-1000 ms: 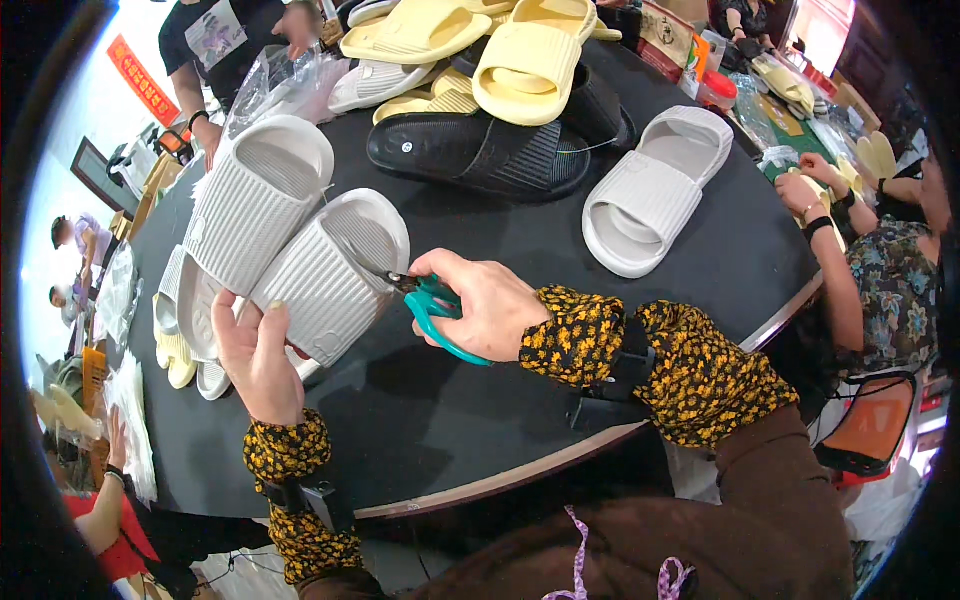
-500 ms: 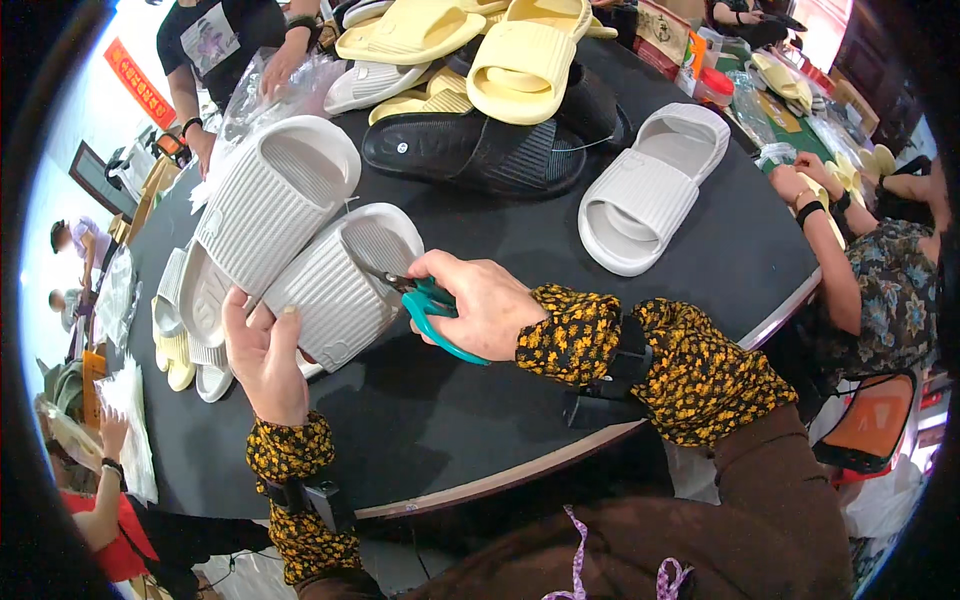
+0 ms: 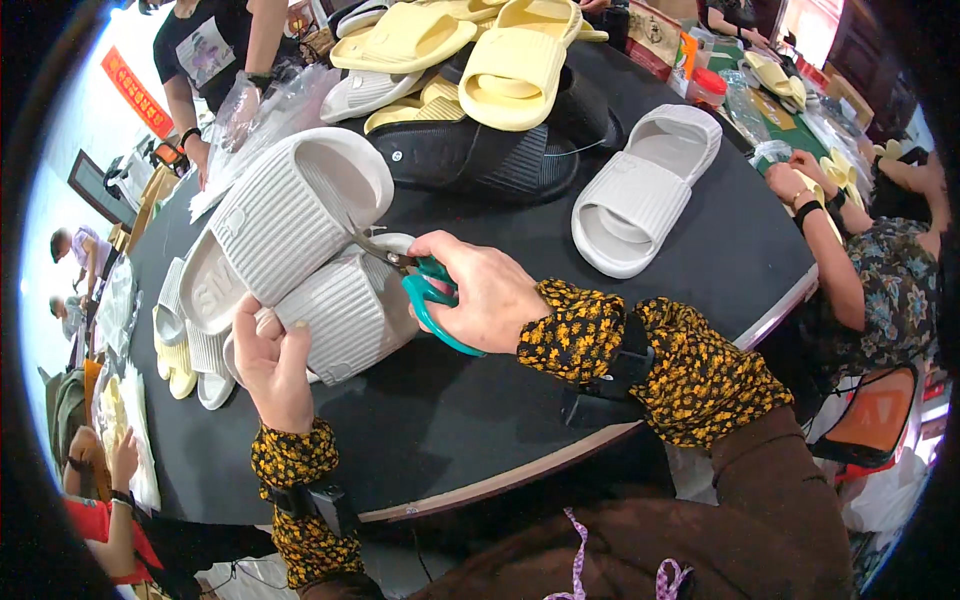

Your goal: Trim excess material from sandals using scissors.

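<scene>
My left hand (image 3: pixel 277 372) pinches the edges of two light grey ribbed slippers. The upper slipper (image 3: pixel 280 215) leans over the lower slipper (image 3: pixel 345 310), and they lie side by side with their straps facing up. Teal-handled scissors (image 3: pixel 432 305) are in my right hand (image 3: pixel 492 300), fingers wrapped through the handles. Their blades point up and left, parted, over the gap near the two slippers' openings. Whatever lies between the blades is too small to make out. A single light grey slipper (image 3: pixel 640 195) rests to the right on the dark table.
At the far side is a pile with yellow slippers (image 3: pixel 520 60) and a black slipper (image 3: pixel 430 155). More slippers (image 3: pixel 205 350) lie at the left. A co-worker across the table (image 3: pixel 215 60) handles clear plastic bags (image 3: pixel 280 110); others work at the left and right edges.
The held slippers have shifted slightly right and turned. The scissors' blades have come from the lower slipper's strap edge up toward the upper slipper and parted wider.
</scene>
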`<state>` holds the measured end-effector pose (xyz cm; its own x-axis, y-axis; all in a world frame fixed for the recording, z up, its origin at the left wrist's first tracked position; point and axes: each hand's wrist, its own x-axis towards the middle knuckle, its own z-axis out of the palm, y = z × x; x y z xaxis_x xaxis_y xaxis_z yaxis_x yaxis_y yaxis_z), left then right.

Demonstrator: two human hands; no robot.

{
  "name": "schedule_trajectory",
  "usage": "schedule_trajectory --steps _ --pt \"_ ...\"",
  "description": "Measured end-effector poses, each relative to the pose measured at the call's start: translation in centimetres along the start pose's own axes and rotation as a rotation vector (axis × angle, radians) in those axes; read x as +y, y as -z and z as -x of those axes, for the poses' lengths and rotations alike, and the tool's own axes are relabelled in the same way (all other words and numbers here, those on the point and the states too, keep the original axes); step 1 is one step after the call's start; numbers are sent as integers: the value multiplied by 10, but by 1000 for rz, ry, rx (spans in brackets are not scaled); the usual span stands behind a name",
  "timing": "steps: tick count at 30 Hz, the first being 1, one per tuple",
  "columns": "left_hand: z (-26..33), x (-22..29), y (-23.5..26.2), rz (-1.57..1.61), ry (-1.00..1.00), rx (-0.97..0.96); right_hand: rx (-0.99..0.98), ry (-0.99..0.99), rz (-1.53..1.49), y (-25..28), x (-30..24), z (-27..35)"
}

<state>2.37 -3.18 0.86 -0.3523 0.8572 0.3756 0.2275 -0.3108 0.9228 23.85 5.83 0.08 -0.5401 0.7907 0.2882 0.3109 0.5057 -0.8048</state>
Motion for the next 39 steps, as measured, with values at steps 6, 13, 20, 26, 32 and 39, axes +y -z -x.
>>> schedule_trajectory --steps 6,13,20,26,32,39 --pt "1 4 -4 24 -6 -5 6 39 8 2 0 -1" --pt "3 2 -2 -10 -61 -68 46 137 11 3 1 -2" --pt "4 5 -4 11 -50 -74 95 195 9 3 4 -4" --pt "5 5 -7 4 -69 -68 80 184 -34 4 5 -5" --pt "5 4 -7 -30 -94 -88 127 160 -124 9 -4 -4" --pt "7 8 -10 -34 -107 -117 103 122 -141 13 -9 -4"
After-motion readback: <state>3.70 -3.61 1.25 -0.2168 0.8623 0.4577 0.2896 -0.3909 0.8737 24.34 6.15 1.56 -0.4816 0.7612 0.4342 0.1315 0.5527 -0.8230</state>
